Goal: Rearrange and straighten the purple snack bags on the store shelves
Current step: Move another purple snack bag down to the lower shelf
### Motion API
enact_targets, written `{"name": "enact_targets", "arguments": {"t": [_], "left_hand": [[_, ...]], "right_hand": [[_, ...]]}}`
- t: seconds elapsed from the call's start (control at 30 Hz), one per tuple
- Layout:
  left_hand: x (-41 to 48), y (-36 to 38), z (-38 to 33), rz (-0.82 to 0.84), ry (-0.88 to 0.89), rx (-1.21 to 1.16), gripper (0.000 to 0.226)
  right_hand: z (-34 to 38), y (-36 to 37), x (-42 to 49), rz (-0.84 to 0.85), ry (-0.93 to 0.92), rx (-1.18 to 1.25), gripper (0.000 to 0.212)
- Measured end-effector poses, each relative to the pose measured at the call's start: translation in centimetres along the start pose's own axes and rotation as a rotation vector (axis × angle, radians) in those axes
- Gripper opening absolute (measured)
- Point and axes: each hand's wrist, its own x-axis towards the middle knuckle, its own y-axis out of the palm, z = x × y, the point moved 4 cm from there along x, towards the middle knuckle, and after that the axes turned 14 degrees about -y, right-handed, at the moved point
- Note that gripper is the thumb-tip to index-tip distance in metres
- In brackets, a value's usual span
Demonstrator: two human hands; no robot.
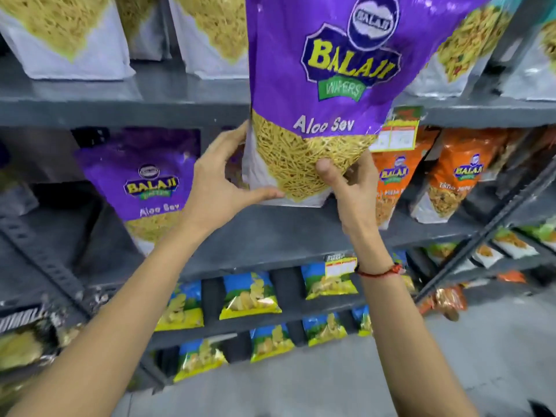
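Note:
A large purple snack bag [325, 85] marked "Aloo Sev" is held upright in front of the grey shelves, close to the camera. My right hand [352, 188] grips its lower right corner, thumb pressed on the front. My left hand [219, 179] cups its lower left edge, fingers behind and thumb under the bottom. A second purple snack bag [144, 188] stands on the middle shelf [270, 233] to the left, leaning slightly. The held bag's bottom hovers just above that shelf.
Orange snack bags [451, 179] stand on the middle shelf at the right. White-bottomed bags [66, 37] fill the upper shelf. Blue and yellow chip packets [249, 296] sit on the lower shelves. A yellow price tag [397, 133] hangs from the upper shelf edge. Grey floor lies below.

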Motion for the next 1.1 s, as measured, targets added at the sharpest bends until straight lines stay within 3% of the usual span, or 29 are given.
{"name": "enact_targets", "arguments": {"t": [0.23,0.6,0.8,1.1], "left_hand": [[-2.2,1.1,8.5,0.098,-0.158,0.146,0.092],[-4.0,4.4,19.7,0.079,-0.444,0.249,0.085],[-3.2,6.5,22.4,0.087,-0.565,0.335,0.088],[-1.4,8.0,23.4,0.094,-0.616,0.278,0.080]], "right_hand": [[-8.1,-0.2,-5.1,0.100,0.177,-0.098,0.074],[-18.9,0.6,-9.0,0.374,0.416,-0.264,0.067],[-22.0,0.2,-8.8,0.440,0.491,-0.319,0.058],[-23.4,0.1,-6.5,0.509,0.512,-0.388,0.060]]}}
